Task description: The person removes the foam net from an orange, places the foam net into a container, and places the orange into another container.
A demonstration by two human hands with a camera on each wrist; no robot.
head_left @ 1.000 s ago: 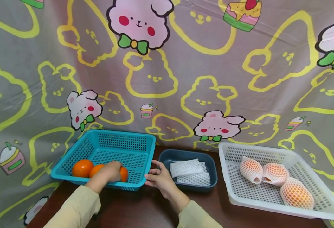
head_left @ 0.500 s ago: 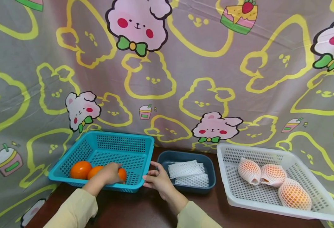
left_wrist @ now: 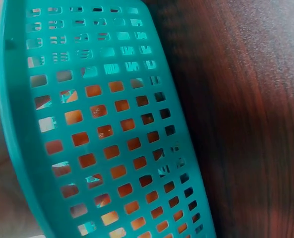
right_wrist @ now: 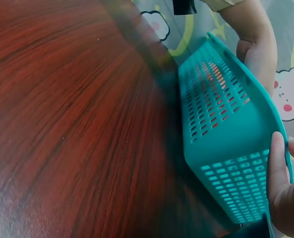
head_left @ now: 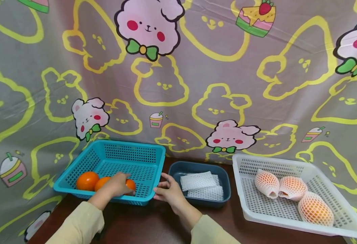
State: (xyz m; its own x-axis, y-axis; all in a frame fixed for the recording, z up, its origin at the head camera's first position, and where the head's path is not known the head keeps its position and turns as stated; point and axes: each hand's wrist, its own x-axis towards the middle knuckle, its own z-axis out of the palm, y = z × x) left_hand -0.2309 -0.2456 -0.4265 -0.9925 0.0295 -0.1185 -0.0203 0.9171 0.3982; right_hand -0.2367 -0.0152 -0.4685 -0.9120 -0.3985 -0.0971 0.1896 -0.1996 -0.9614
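The left hand (head_left: 117, 184) reaches over the near wall of the teal perforated basket (head_left: 142, 149), which sits at 9 o'clock on the dark wooden tabletop (head_left: 154, 223). Its fingers curl over the rightmost orange (head_left: 131, 185), grasping it from above; the fingertips themselves are hidden behind the fruit. Two more oranges, the middle orange (head_left: 100, 183) and the leftmost orange (head_left: 87, 180), lie in a row along the same near wall, toward 9 o'clock of the grasped one.

The right hand (head_left: 168, 192) rests against the basket's near right corner, thumb and fingers extended and holding nothing. This contact appears to brace the light basket so that it does not slide while fruit is gripped. The right wrist view confirms fingertips (right_wrist: 277, 158) laid on the basket's rim. The left wrist view shows only orange colour through the basket's lattice wall.

At 12 o'clock, just beside the basket, the dark blue tray (head_left: 224, 173) holds flat white foam net sleeves (head_left: 198, 179), stacked within reach of the right hand. At 3 o'clock, the white perforated basket (head_left: 288, 217) contains three fruits already enclosed in foam netting (head_left: 315, 208), kept well apart from the bare ones.
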